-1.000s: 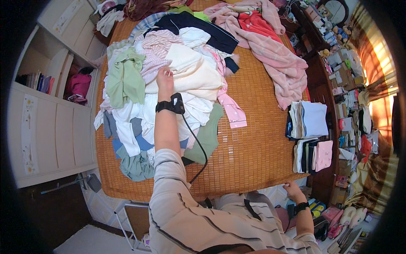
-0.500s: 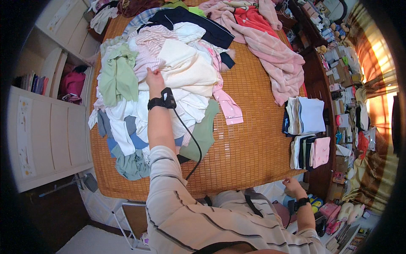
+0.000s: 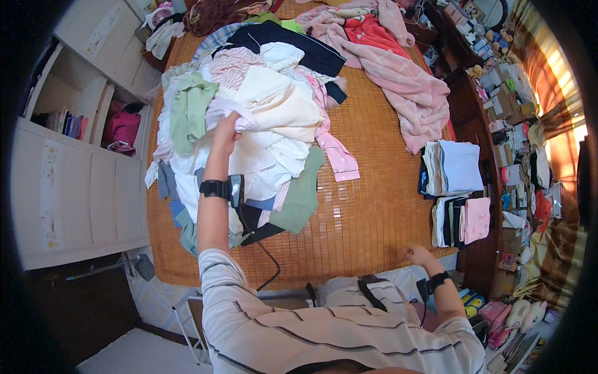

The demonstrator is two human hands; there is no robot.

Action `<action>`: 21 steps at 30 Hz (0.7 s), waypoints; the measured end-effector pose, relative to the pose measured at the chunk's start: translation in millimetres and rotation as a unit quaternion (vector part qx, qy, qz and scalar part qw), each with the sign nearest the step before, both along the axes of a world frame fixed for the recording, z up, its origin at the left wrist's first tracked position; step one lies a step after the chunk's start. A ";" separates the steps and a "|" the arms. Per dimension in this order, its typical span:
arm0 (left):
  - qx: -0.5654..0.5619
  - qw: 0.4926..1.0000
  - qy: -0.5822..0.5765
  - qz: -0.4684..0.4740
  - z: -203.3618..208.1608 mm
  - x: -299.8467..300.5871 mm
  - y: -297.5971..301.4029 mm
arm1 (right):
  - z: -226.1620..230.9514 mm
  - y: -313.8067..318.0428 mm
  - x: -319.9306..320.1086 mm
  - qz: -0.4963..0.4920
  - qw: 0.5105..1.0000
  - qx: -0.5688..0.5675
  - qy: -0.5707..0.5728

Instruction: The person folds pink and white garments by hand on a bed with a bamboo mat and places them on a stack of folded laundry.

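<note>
Your left hand (image 3: 227, 129) is clamped on a pale striped garment (image 3: 222, 107) atop the loose heap (image 3: 274, 100). Right of the heap, two folded stacks (image 3: 461, 167) look done; the heap itself seems left. Your right hand (image 3: 423, 256), also rightward of it, curls; I cannot tell its grip.

At ten o'clock from the view's centre, the left hand (image 3: 225, 132) grips a pale cloth (image 3: 228, 111) on the clothes heap (image 3: 265, 156), beside a light green garment (image 3: 190, 115). The right hand (image 3: 421, 255) is at four, near the woven mat's (image 3: 367, 218) edge. Folded stacks (image 3: 460, 168) stand at three, a navy garment (image 3: 293, 48) lies at twelve, a white cabinet (image 3: 75, 193) stands at nine.
</note>
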State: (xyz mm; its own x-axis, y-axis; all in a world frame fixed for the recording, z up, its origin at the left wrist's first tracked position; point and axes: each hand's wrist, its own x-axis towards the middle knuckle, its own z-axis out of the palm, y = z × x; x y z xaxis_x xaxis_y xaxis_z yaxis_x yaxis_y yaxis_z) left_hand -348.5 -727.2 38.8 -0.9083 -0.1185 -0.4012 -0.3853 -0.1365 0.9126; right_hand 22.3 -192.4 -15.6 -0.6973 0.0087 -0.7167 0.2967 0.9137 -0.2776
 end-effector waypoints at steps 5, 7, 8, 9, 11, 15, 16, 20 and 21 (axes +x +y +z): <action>-0.118 0.976 0.054 -0.173 74.6 69.0 66.0 | 18.1 -36.5 -44.2 0.098 0.987 -0.091 0.094; -0.165 0.950 0.073 -0.255 101.8 96.6 90.4 | 36.3 -57.6 -66.5 0.110 0.967 -0.166 0.162; -0.138 0.944 0.112 -0.277 111.9 110.9 100.2 | 45.9 -69.5 -78.5 0.129 0.951 -0.208 0.188; -0.109 0.936 0.149 -0.301 117.6 124.4 110.0 | 56.1 -83.5 -86.4 0.113 0.942 -0.247 0.198; -0.084 0.918 0.168 -0.350 125.3 154.1 121.3 | 88.9 -118.9 -101.9 0.103 0.919 -0.322 0.204; -0.095 0.879 0.172 -0.435 150.7 214.4 165.4 | 125.7 -166.1 -109.1 0.126 0.856 -0.424 0.268; -0.067 0.868 0.156 -0.467 163.4 228.8 180.0 | 109.5 -170.4 -111.9 0.134 0.828 -0.445 0.313; 0.001 0.863 0.145 -0.485 165.0 264.4 217.9 | 126.1 -171.4 -110.4 0.043 0.777 -0.565 0.275; -0.052 0.872 0.148 -0.463 159.5 269.4 225.3 | 129.7 -165.9 -110.8 0.009 0.766 -0.593 0.247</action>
